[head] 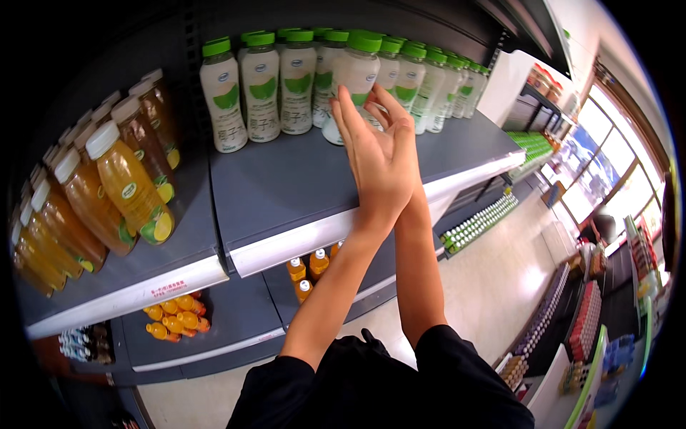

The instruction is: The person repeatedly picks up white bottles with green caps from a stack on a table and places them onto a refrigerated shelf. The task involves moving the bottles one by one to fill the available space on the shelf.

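Note:
A white coconut-water bottle [356, 67] with a green cap stands slightly tilted on the upper shelf, forward of a row of matching bottles. My left hand [375, 145] is in front of it, with its fingers along the bottle's lower half. My right hand [388, 104] is largely hidden behind the left one; fingers show at the bottle's right side, and its grip is unclear. My wrists overlap. Matching bottles stand close on both sides, including one bottle [296, 83] to the left.
Amber drink bottles [128, 182] with white caps crowd the left shelf section. The grey shelf [284, 182] has a white front rail [292, 249]. Below are orange drink bottles [177, 316]. To the right are a pale floor [482, 268], low stocked shelves and a person [592, 228] farther off.

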{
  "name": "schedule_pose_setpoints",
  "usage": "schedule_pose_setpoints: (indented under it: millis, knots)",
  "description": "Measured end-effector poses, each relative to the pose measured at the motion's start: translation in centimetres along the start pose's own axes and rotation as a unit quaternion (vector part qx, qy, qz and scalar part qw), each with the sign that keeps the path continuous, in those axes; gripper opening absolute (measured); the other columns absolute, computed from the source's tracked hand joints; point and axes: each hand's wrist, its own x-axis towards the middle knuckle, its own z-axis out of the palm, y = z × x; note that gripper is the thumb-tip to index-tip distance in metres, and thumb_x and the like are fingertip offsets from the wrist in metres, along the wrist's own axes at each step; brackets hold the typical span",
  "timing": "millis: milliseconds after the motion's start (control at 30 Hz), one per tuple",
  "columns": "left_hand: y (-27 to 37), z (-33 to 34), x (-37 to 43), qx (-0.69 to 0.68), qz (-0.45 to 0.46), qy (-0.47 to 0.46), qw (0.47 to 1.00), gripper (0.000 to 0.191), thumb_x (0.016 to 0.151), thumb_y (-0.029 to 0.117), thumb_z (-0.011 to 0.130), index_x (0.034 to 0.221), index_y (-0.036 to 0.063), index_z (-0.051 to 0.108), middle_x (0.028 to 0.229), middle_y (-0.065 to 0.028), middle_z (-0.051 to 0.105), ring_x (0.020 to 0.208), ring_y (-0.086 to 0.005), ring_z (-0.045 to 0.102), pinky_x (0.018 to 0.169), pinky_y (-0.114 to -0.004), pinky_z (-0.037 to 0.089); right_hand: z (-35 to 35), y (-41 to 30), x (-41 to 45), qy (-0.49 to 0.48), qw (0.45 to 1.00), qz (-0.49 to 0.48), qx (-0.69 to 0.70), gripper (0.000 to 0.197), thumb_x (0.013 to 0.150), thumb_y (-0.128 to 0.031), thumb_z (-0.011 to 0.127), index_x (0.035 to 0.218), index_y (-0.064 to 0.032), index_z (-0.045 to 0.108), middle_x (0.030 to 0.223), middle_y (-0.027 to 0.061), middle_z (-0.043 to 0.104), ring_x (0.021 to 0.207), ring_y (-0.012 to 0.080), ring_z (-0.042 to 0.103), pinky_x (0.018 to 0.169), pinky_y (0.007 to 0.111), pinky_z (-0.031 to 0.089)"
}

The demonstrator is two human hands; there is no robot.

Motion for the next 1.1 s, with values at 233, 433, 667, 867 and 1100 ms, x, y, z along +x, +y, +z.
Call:
schedule_pose_setpoints:
  millis: [233, 433, 667, 867, 1100]
  knots:
    - [3.9, -1.1, -2.3, -0.020, 0.136, -0.054, 0.989, 0.071, 0.096, 0.031, 0.060, 0.154, -0.0054, 0.039, 0.160, -0.0443, 0.023, 0.148, -0.0601, 0.027, 0.119, -0.058, 0.030, -1.5, -5.6, -2.7, 0.118, 0.982, -0.040, -0.145, 0.059, 0.093, -0.012, 0.073, 0.144, 0.0069, 0.050, 0.136, 0.0152, 0.058, 0.126, 0.0286, 0.060, 0.106, 0.038, 0.050]
    - [5.4, -3.7, -3.7, -0.095, 0.270, -0.104, 0.953, 0.051, 0.092, 0.027, 0.059, 0.138, 0.0037, 0.065, 0.155, -0.0424, 0.037, 0.140, -0.0591, 0.043, 0.113, -0.056, 0.043, 1.5, -9.4, -11.3, 0.277, 0.931, -0.098, -0.216, 0.057, 0.091, -0.011, 0.075, 0.140, 0.0064, 0.053, 0.134, 0.0145, 0.059, 0.123, 0.0275, 0.061, 0.104, 0.038, 0.051]
    - [9.7, -8.6, -7.1, -0.218, 0.232, -0.213, 0.924, 0.045, 0.088, 0.024, 0.061, 0.125, 0.0009, 0.073, 0.153, -0.0406, 0.042, 0.142, -0.0547, 0.045, 0.116, -0.055, 0.042, 4.4, -12.2, -20.0, 0.410, 0.848, -0.106, -0.319, 0.055, 0.088, -0.010, 0.078, 0.136, 0.0058, 0.055, 0.131, 0.0136, 0.060, 0.120, 0.0262, 0.062, 0.102, 0.037, 0.051]
    - [11.9, -12.3, -11.4, -0.336, 0.183, -0.272, 0.883, 0.039, 0.087, 0.022, 0.064, 0.118, 0.0010, 0.074, 0.155, -0.0409, 0.037, 0.143, -0.0577, 0.041, 0.115, -0.061, 0.040, 7.7, -14.3, -24.0, 0.484, 0.792, -0.138, -0.346, 0.054, 0.086, -0.008, 0.081, 0.132, 0.0053, 0.058, 0.129, 0.0128, 0.061, 0.117, 0.0251, 0.063, 0.100, 0.037, 0.052]
    - [15.9, -15.6, -15.3, -0.322, 0.238, -0.430, 0.809, 0.034, 0.093, 0.021, 0.062, 0.118, -0.0016, 0.070, 0.157, -0.0396, 0.035, 0.142, -0.0535, 0.044, 0.118, -0.057, 0.037, 10.7, -17.4, -29.8, 0.568, 0.713, -0.154, -0.381, 0.052, 0.083, -0.007, 0.084, 0.128, 0.0047, 0.060, 0.127, 0.0119, 0.062, 0.114, 0.0237, 0.064, 0.097, 0.036, 0.053]
